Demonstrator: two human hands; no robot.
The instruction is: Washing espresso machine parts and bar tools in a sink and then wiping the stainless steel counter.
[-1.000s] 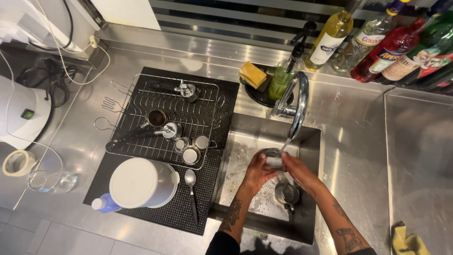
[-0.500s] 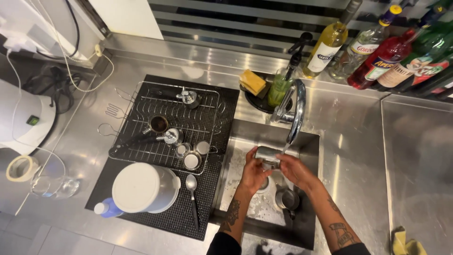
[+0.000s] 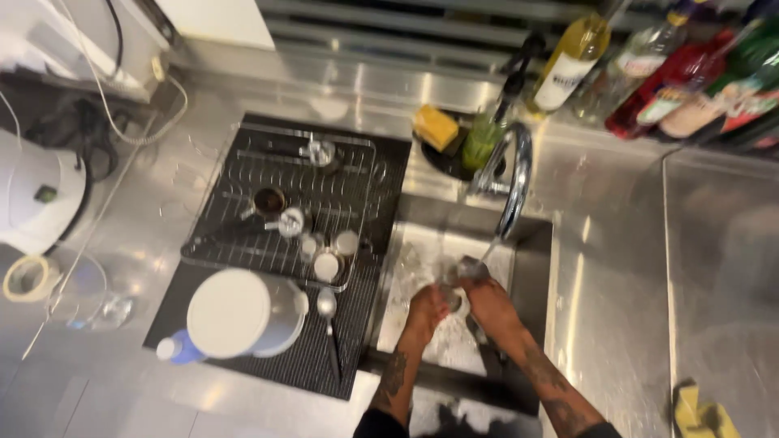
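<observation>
- Both hands are down in the sink [image 3: 531,243], lower middle of the frame, so the tap [image 3: 513,182] water lands right on the small metal cup [image 3: 464,276].
- Left hand [image 3: 428,312] and right hand [image 3: 489,302] cup it from either side, fingers curled closed around it.
- Drying rack [image 3: 280,203] sits left on the worktop [image 3: 617,268], handy for wet stuff.
</observation>
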